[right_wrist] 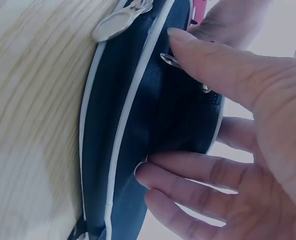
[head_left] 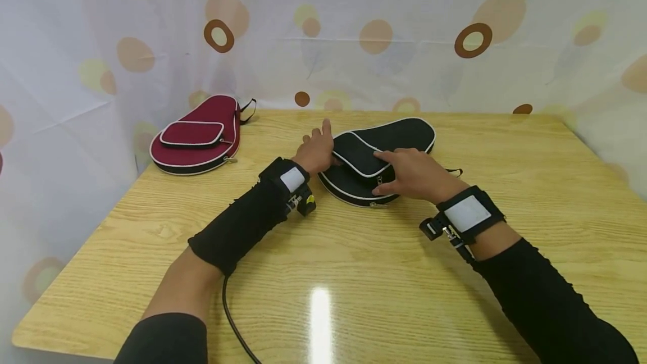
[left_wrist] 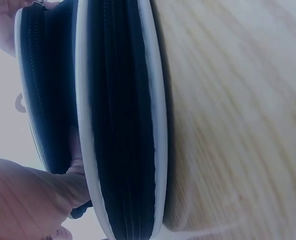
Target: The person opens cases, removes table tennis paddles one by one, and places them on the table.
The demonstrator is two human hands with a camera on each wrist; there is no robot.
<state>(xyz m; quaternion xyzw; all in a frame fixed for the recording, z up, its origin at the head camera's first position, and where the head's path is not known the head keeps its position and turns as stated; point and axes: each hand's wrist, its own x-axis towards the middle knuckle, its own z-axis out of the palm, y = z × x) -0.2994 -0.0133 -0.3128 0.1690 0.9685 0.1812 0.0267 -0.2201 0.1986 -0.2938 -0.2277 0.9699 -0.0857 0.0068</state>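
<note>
A black paddle-shaped case [head_left: 409,135] with white piping and a raised zipped front pocket [head_left: 358,153] lies flat, its wide end toward me. At its left side is my left hand [head_left: 315,149], one finger pointing up. Its thumb [left_wrist: 77,155] touches the case beside the pocket in the left wrist view. From the right, my right hand [head_left: 415,174] reaches over the pocket's edge with fingers spread. In the right wrist view, the right thumb [right_wrist: 213,62] lies by the pocket's small zip pull [right_wrist: 170,60], while the other fingertips touch the case. A larger zip pull [right_wrist: 119,21] hangs at the rim.
A dark red case [head_left: 194,133] of the same shape, also with a front pocket and strap, lies at the back left of the wooden table [head_left: 374,274]. Behind hangs a dotted white curtain [head_left: 343,66]. A black cable [head_left: 232,322] trails from my left sleeve.
</note>
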